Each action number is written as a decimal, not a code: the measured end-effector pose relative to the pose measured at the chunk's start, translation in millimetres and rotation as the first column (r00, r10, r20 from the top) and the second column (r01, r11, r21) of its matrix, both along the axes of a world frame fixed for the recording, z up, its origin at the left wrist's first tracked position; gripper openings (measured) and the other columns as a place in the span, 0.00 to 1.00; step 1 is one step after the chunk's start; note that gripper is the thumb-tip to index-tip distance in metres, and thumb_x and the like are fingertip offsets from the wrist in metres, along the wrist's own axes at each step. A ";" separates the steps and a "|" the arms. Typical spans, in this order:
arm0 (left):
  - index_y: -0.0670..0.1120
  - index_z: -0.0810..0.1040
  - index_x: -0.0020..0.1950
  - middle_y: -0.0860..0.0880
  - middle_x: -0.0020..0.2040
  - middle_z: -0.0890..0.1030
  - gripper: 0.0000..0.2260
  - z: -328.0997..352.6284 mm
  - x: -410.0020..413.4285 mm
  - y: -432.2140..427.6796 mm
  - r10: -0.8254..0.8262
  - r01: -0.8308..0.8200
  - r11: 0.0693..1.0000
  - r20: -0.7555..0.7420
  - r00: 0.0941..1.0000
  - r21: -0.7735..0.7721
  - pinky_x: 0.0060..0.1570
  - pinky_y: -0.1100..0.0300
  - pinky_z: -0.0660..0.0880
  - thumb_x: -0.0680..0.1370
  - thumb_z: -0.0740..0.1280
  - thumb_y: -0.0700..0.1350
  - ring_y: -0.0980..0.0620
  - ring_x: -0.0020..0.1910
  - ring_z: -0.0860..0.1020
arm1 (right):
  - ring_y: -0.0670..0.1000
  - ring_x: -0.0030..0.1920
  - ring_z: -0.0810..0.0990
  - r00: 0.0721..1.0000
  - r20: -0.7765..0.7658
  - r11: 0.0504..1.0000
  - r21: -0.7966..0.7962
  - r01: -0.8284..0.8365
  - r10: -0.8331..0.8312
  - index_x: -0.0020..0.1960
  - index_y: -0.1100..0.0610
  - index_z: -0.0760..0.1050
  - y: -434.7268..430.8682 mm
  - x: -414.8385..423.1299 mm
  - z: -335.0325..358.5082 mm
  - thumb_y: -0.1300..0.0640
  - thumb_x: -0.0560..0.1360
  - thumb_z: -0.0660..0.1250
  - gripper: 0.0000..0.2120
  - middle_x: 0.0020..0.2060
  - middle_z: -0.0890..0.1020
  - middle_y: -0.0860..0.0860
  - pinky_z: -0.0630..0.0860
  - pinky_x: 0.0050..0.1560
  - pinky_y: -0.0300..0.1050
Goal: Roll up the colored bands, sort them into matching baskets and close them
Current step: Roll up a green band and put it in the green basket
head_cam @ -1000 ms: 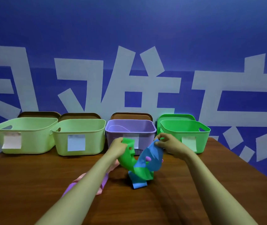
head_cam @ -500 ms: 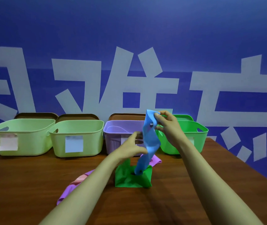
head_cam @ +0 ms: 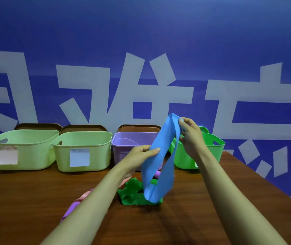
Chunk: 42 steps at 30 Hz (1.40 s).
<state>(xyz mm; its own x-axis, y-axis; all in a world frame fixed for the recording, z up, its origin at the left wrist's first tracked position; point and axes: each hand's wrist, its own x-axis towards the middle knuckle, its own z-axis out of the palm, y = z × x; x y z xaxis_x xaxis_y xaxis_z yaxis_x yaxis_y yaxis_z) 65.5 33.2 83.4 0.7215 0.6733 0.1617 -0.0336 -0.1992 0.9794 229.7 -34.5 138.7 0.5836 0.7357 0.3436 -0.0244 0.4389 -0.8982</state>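
A blue band (head_cam: 160, 156) hangs as an open loop above the table. My right hand (head_cam: 189, 137) pinches its top end, raised in front of the green basket (head_cam: 210, 151). My left hand (head_cam: 139, 156) holds the loop's left side lower down, thumb on the front. Under the loop a green band (head_cam: 132, 193) lies crumpled on the table. A pink band (head_cam: 86, 196) and a purple band (head_cam: 72, 207) lie partly hidden beneath my left forearm. Another bit of purple band (head_cam: 158, 174) shows behind the blue loop.
Along the back of the wooden table (head_cam: 26, 200) stand two pale green baskets (head_cam: 22, 149) (head_cam: 82, 149) with paper labels, a lilac basket (head_cam: 128, 144) and the green one. Brown lids (head_cam: 38, 126) lean behind three; a green lid stands behind the green basket. A blue wall rises behind.
The blue band has come free of the green one and now hangs open as a loop. My left hand has gone from the green band to the blue one's side.
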 end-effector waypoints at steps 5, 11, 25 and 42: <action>0.47 0.78 0.55 0.49 0.52 0.82 0.10 16.5 9.8 -8.3 0.008 -0.020 0.998 0.197 0.980 0.055 0.55 0.59 0.77 0.77 0.67 0.50 0.53 0.53 0.80 | 0.45 0.40 0.77 0.972 0.201 0.993 -0.016 -0.117 0.118 0.44 0.56 0.76 -8.5 -8.3 -6.5 0.62 0.77 0.66 0.04 0.37 0.79 0.48 0.74 0.40 0.38; 0.52 0.78 0.49 0.50 0.50 0.83 0.05 21.7 18.5 1.1 0.202 -0.265 0.927 0.241 0.949 0.267 0.56 0.49 0.78 0.75 0.70 0.46 0.50 0.52 0.80 | 0.43 0.39 0.79 0.959 0.272 0.991 0.085 -0.103 0.076 0.46 0.58 0.75 -15.9 -16.5 6.0 0.63 0.76 0.68 0.02 0.37 0.81 0.48 0.75 0.37 0.34; 0.43 0.76 0.50 0.46 0.49 0.82 0.07 -74.2 21.1 9.0 0.448 -0.393 0.869 -0.141 0.883 0.301 0.41 0.61 0.73 0.73 0.68 0.37 0.50 0.45 0.78 | 0.46 0.41 0.74 0.994 -0.007 0.985 0.137 0.105 -0.105 0.44 0.54 0.67 -8.1 -2.1 17.2 0.61 0.81 0.59 0.07 0.40 0.73 0.50 0.75 0.37 0.36; 0.41 0.82 0.46 0.45 0.42 0.83 0.10 -55.6 -17.6 7.8 -0.074 0.120 0.917 0.134 0.988 -0.379 0.42 0.60 0.74 0.69 0.68 0.45 0.50 0.40 0.80 | 0.47 0.41 0.70 0.956 0.039 0.957 0.001 0.290 -0.290 0.43 0.52 0.66 5.3 21.0 -0.3 0.59 0.79 0.61 0.07 0.39 0.71 0.48 0.69 0.41 0.43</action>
<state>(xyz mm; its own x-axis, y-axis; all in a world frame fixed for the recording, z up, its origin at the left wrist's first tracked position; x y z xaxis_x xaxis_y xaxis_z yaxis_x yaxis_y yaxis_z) 47.9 41.0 27.8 0.7787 0.6273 -0.0106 -0.1503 0.2028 0.9676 250.7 -29.2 138.4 0.7585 0.5387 0.3667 0.1373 0.4180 -0.8980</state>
